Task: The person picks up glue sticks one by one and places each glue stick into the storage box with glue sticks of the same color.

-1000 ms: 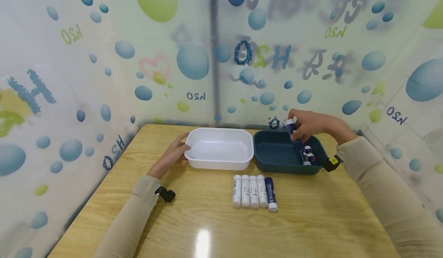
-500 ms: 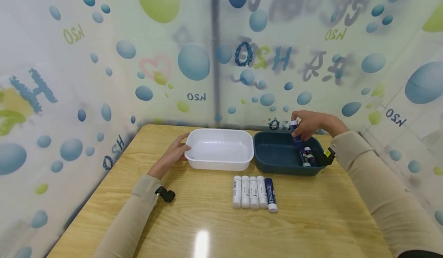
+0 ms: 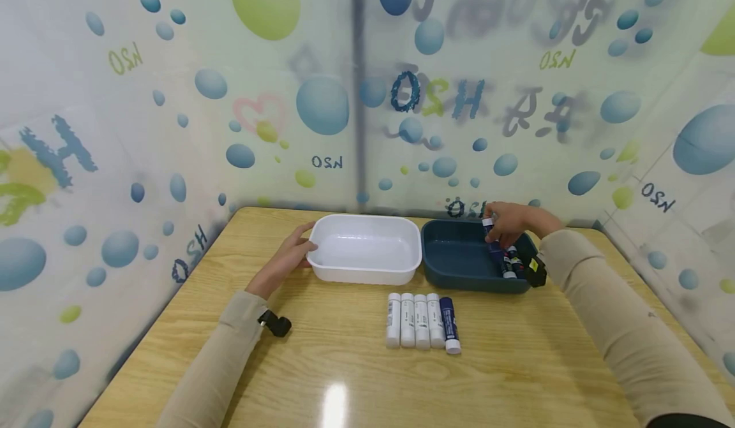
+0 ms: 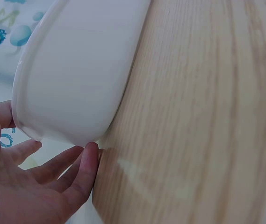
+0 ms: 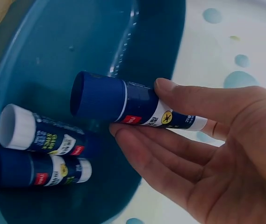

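My right hand (image 3: 508, 225) pinches a dark blue glue stick (image 5: 140, 102) between thumb and fingers, over the right part of a dark teal tub (image 3: 473, 282). In the right wrist view its blue cap points down into the tub. Beneath it, two more blue glue sticks lie side by side against the tub wall, one with its white end (image 5: 17, 127) and one with its blue cap (image 5: 15, 168) toward the near side. At the left end of a white tub (image 3: 364, 275), my left hand (image 3: 285, 256) holds the rim, thumb on top and fingers against the outside.
In front of the tubs, several white tubes (image 3: 407, 319) lie in a row on the wooden table (image 3: 321, 339). A blue glue stick (image 3: 450, 324) closes the row on the right. Both tubs stand nearly touching, close to the patterned curtain (image 3: 258, 179).
My right hand has lowered the blue glue stick deeper into the teal tub, toward the two lying there. The left hand stays at the white tub.
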The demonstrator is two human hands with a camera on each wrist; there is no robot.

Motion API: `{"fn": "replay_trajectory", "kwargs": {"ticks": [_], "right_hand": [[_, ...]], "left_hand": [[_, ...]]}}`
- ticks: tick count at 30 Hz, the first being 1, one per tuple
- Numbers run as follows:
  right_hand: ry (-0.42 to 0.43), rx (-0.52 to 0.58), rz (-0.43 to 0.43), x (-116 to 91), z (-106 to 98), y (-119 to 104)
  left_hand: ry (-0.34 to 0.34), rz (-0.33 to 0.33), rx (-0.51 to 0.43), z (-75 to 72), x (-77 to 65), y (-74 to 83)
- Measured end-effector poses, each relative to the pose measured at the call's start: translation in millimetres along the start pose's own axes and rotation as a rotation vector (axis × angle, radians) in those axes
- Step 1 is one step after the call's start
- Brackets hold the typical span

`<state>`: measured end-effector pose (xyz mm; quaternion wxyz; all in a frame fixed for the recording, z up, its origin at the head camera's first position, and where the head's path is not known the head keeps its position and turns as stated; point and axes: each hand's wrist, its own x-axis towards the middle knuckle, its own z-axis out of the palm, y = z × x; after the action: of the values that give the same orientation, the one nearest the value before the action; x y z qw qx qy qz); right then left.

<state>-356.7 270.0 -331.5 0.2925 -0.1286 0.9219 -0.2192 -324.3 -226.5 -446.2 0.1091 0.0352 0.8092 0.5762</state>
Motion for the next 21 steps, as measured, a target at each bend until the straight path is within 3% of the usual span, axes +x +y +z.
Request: {"fn": "replay_trajectory", "kwargs": {"ticks": [8, 21], "right_hand": [[-0.042, 0.035, 0.035, 8, 8, 9], [-0.033, 0.015, 0.062, 17, 21, 10]], "left_hand": [[-0.002, 0.000, 0.001, 0.8, -1.9, 0.8], [0.001, 0.013, -0.017, 1.7, -2.2, 0.2]]}}
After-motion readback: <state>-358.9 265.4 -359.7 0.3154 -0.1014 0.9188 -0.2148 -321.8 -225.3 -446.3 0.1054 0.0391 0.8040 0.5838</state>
